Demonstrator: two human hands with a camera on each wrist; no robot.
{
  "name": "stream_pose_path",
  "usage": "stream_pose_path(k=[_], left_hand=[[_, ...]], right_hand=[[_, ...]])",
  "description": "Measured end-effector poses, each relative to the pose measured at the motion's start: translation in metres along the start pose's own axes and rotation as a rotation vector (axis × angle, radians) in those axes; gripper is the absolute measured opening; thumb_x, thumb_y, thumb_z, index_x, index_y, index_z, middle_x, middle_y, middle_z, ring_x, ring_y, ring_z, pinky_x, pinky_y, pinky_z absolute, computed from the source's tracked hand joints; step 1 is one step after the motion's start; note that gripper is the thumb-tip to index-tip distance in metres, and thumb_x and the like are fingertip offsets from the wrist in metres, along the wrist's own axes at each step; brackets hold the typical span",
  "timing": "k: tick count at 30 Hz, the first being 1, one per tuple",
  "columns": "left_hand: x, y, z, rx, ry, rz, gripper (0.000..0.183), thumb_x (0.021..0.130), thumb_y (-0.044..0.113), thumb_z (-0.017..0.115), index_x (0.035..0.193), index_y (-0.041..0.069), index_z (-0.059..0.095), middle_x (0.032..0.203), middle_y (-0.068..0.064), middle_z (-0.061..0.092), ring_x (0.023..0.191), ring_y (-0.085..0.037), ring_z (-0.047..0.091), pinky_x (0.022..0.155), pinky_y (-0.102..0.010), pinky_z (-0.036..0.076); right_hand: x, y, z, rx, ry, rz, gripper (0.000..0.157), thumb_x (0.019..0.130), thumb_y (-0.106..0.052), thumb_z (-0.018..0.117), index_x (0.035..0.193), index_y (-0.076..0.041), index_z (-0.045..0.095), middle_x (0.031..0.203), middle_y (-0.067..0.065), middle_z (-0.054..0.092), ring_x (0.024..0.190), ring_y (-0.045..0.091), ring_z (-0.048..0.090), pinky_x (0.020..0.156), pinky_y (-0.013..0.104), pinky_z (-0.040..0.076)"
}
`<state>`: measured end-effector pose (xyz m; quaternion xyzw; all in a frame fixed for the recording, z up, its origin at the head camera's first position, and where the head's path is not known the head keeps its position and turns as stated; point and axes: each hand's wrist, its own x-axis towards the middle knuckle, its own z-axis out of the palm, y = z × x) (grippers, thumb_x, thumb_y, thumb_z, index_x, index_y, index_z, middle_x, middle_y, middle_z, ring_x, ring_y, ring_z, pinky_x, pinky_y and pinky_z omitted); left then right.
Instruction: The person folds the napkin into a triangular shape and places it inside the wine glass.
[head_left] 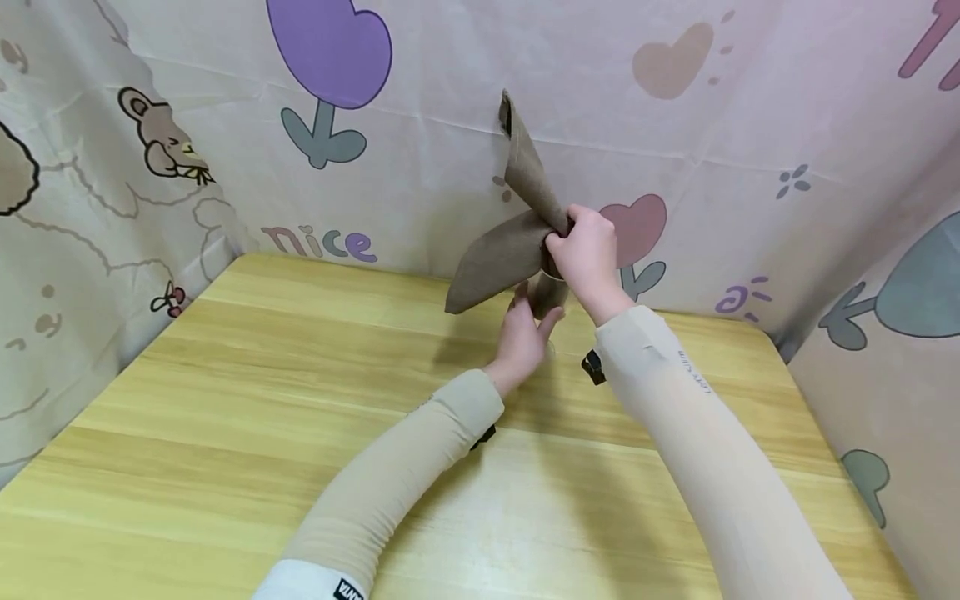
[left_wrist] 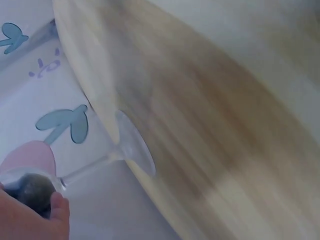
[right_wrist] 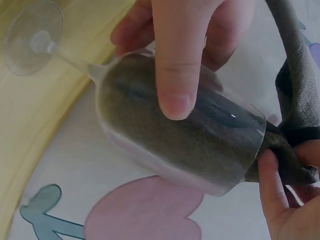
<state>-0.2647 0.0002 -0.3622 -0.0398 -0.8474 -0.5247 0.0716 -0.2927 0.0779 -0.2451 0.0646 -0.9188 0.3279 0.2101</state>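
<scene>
A clear wine glass (right_wrist: 107, 112) holds the bunched lower part of a brown-grey cloth napkin (head_left: 498, 258). Two folded points of the napkin fan out above the rim, one upward and one to the left. My left hand (head_left: 520, 342) grips the glass by its bowl, thumb across the near side in the right wrist view. At the rim, my right hand (head_left: 587, 254) pinches the gathered cloth. The stem and round foot (left_wrist: 134, 145) stick out past the left hand over the tabletop. Part of the bowl is hidden behind the fingers.
Under both arms lies a light wood-grain table (head_left: 300, 358). A printed cloth backdrop (head_left: 442, 67) with flowers and hearts hangs right behind its far edge and along both sides. Dark wrist camera parts (head_left: 594, 367) show beneath the sleeves.
</scene>
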Motion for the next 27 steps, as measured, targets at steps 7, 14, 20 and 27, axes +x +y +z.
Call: stream_pose_path(k=[7, 14, 20, 27], left_hand=[[0.016, -0.001, -0.005, 0.022, -0.071, 0.003, 0.077, 0.094, 0.041, 0.047, 0.15, 0.004, 0.009, 0.151, -0.02, 0.027, 0.138, -0.029, 0.031, 0.111, -0.038, 0.03], [0.014, 0.0, 0.001, 0.136, -0.047, -0.079, 0.077, 0.098, 0.039, 0.044, 0.147, -0.006, 0.005, 0.147, -0.029, 0.026, 0.135, -0.037, 0.032, 0.111, -0.041, 0.03], [0.006, 0.0, -0.019, 0.256, -0.113, -0.043, 0.06, 0.099, 0.039, 0.04, 0.142, -0.001, 0.03, 0.142, -0.021, 0.037, 0.131, -0.032, 0.038, 0.107, -0.041, 0.036], [-0.001, -0.011, -0.043, 0.38, -0.033, 0.089, 0.036, 0.097, 0.035, 0.044, 0.118, 0.009, 0.059, 0.118, -0.008, 0.059, 0.109, -0.024, 0.056, 0.087, -0.038, 0.049]], right_hand=[[0.011, 0.007, 0.001, 0.188, -0.054, 0.113, 0.016, 0.086, -0.013, 0.063, 0.099, -0.004, 0.066, 0.099, 0.015, 0.068, 0.06, 0.005, 0.06, 0.06, 0.02, 0.052], [0.01, 0.019, -0.006, 0.568, -0.092, 0.271, 0.02, 0.089, -0.021, 0.062, 0.097, -0.003, 0.059, 0.082, 0.004, 0.059, 0.052, 0.003, 0.061, 0.06, 0.023, 0.055], [0.005, 0.036, -0.018, 0.846, -0.077, 0.427, 0.034, 0.096, -0.03, 0.048, 0.107, 0.002, 0.048, 0.059, 0.0, 0.061, 0.049, 0.01, 0.063, 0.052, 0.023, 0.054], [-0.009, 0.075, -0.033, 0.785, -0.306, 0.535, 0.052, 0.099, -0.049, 0.028, 0.085, -0.004, 0.052, 0.058, -0.005, 0.057, 0.048, 0.007, 0.054, 0.05, 0.021, 0.048]])
